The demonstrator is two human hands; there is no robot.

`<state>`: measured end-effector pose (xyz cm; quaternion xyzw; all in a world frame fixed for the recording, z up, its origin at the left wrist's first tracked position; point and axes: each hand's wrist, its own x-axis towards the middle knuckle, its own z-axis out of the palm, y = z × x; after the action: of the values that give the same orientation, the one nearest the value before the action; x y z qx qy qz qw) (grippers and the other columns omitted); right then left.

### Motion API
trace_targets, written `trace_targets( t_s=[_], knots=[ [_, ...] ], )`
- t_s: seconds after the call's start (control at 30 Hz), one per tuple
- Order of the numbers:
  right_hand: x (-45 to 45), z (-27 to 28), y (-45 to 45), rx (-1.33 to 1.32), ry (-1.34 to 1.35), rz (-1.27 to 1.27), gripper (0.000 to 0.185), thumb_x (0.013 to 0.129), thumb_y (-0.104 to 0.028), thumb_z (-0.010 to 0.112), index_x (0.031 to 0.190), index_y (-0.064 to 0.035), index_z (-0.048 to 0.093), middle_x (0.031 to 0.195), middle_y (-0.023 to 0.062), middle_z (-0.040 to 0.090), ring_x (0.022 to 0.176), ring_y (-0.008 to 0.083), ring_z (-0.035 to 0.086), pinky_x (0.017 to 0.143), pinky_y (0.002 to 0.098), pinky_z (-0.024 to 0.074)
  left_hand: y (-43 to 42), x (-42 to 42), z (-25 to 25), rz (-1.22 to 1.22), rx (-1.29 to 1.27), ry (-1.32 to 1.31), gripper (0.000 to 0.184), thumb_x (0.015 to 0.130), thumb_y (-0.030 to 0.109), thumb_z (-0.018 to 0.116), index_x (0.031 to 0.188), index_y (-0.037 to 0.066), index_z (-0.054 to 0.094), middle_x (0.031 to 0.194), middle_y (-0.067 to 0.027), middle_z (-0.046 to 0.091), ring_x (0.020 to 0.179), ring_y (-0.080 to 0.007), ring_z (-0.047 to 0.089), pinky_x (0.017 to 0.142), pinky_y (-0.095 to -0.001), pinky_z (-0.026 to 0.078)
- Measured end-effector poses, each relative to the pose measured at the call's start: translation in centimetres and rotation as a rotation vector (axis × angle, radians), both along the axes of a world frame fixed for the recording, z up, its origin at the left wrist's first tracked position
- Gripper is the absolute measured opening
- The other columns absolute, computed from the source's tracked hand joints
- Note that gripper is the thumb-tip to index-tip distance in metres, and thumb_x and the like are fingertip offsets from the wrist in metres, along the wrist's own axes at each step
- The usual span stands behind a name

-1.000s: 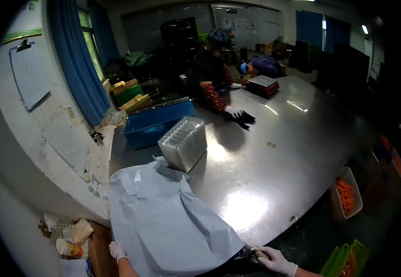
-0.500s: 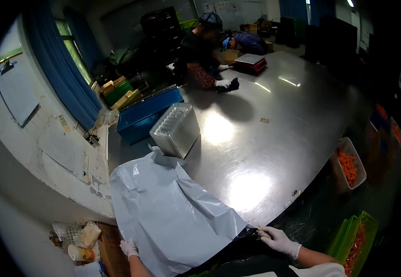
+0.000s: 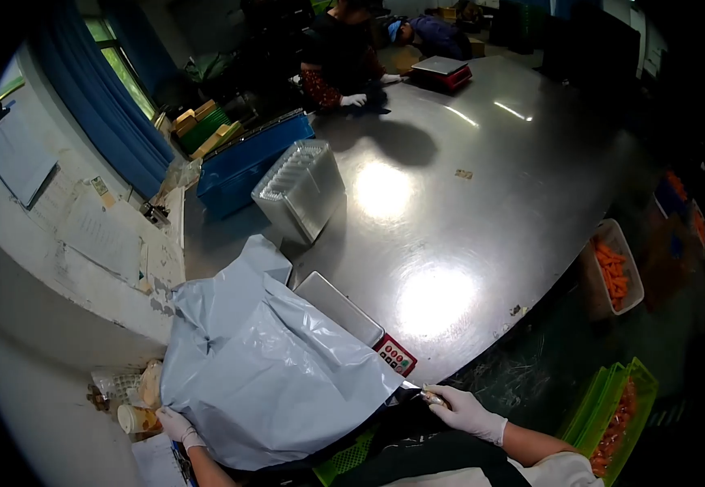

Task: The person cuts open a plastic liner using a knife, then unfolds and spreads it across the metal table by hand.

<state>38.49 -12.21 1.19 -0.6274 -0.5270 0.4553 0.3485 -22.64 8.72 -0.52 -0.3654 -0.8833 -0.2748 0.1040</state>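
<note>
A large grey plastic bag (image 3: 279, 373) spreads over the near left end of the metal table. My gloved left hand (image 3: 180, 428) pinches its lower left edge. At the bag's right corner, my gloved right hand (image 3: 472, 414) is closed around the patterned handle of what looks like a knife (image 3: 434, 396); a short pale strip of it shows beside the bag. Partly under the bag is a red weighing scale (image 3: 395, 355) with a metal pan and round buttons. Behind the bag stands a clear container stack (image 3: 302, 191).
A blue crate (image 3: 255, 162) stands on the metal table (image 3: 498, 219). Across it, a person in gloves (image 3: 344, 73) works near another red scale (image 3: 442, 73). At right are a white tub of carrots (image 3: 616, 268) and a green basket (image 3: 620, 422). The wall (image 3: 68, 276) borders the left.
The bag has shifted left and toward me, uncovering the red scale. Both my hands have moved left, still holding the bag and the knife. The view has tilted down slightly.
</note>
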Motion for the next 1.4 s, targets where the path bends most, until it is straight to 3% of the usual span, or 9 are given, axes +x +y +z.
trace_targets(
  t_s=[0.13,0.2,0.4,0.53,0.8,1.0,1.1,1.27,1.4],
  knots=[
    [-0.3,-1.7,0.0,0.075,-0.063,-0.022,0.043,0.086,-0.019,0.061,0.126,-0.0065,0.05,0.102,0.0162,0.063,0.086,0.0312,0.065,0.075,0.0339,0.0513,-1.8,4.2,2.4,0.087,-0.027,0.229,0.044,0.088,0.021,0.056,0.124,-0.002,0.044,0.116,-0.0262,0.051,0.11,-0.0388,0.05,0.091,-0.0444,0.043],
    [-0.3,-0.9,0.4,0.072,-0.058,-0.046,0.043,0.085,-0.019,0.061,0.125,-0.0065,0.05,0.1,0.0165,0.062,0.083,0.0323,0.064,0.073,0.035,0.0514,-0.7,4.9,1.1,-0.203,0.231,0.513,0.041,0.088,0.017,0.056,0.123,-0.002,0.046,0.115,-0.0223,0.053,0.108,-0.0368,0.05,0.091,-0.0439,0.043],
    [0.1,0.6,0.4,0.039,-0.059,-0.038,0.042,0.085,-0.018,0.061,0.124,-0.0066,0.051,0.098,0.0164,0.062,0.081,0.0323,0.064,0.072,0.0357,0.0513,1.5,27.1,8.4,-1.097,0.192,0.094,0.013,0.086,0.008,0.058,0.095,0.001,0.062,0.093,-0.0151,0.062,0.091,-0.0326,0.058,0.084,-0.0369,0.045],
    [0.8,0.5,0.1,0.072,-0.109,-0.016,0.04,0.085,-0.017,0.061,0.122,-0.0077,0.052,0.094,0.0149,0.061,0.075,0.0316,0.063,0.067,0.0353,0.0512,10.4,30.2,6.0,-1.006,0.085,-0.258,0.025,0.088,0.022,0.057,0.099,0.001,0.065,0.096,-0.0201,0.063,0.09,-0.034,0.061,0.077,-0.0396,0.048],
    [0.9,0.3,-0.3,0.094,-0.233,0.06,0.043,0.084,-0.02,0.063,0.124,-0.01,0.052,0.105,0.01,0.062,0.083,0.0269,0.065,0.068,0.0324,0.0529,24.5,34.4,1.7,-0.773,-0.403,0.027,0.049,0.074,0.04,0.065,0.099,-0.002,0.067,0.096,-0.0303,0.063,0.095,-0.0424,0.062,0.081,-0.0449,0.049],
    [0.5,-0.7,-0.1,0.222,-0.261,-0.011,0.044,0.083,-0.019,0.064,0.124,-0.011,0.052,0.1,0.0085,0.063,0.079,0.0251,0.066,0.062,0.0308,0.0529,27.5,35.0,1.8,-0.896,-0.55,-0.544,0.058,0.08,0.028,0.059,0.131,0.002,0.048,0.128,-0.025,0.052,0.119,-0.0344,0.052,0.099,-0.0378,0.04],
    [1.0,-1.0,-0.2,0.181,-0.31,-0.06,0.04,0.083,-0.023,0.062,0.121,-0.0116,0.055,0.099,0.0083,0.063,0.076,0.0244,0.066,0.06,0.0308,0.0523,25.0,39.3,-2.6,-0.992,0.02,-1.252,0.062,0.091,0.026,0.055,0.138,-0.008,0.031,0.144,-0.02,0.034,0.134,-0.0266,0.031,0.109,-0.0344,0.024],
    [1.7,-1.5,-1.1,0.139,-0.179,-0.154,0.04,0.082,-0.021,0.064,0.12,-0.0102,0.056,0.1,0.0088,0.063,0.077,0.0265,0.065,0.062,0.0317,0.053,13.7,40.7,3.0,-1.107,0.383,-0.786,0.049,0.095,0.016,0.048,0.137,-0.005,0.035,0.14,-0.0213,0.039,0.132,-0.0298,0.035,0.109,-0.0346,0.025],
    [2.2,-1.2,-1.5,0.121,-0.131,-0.111,0.044,0.082,-0.02,0.064,0.123,-0.0096,0.052,0.1,0.0112,0.062,0.078,0.0284,0.065,0.064,0.0325,0.0531,6.5,41.8,2.4,-1.294,-0.265,-0.105,0.059,0.094,0.031,0.046,0.14,-0.002,0.032,0.145,-0.0212,0.032,0.135,-0.0363,0.028,0.11,-0.0488,0.02]
  ],
)
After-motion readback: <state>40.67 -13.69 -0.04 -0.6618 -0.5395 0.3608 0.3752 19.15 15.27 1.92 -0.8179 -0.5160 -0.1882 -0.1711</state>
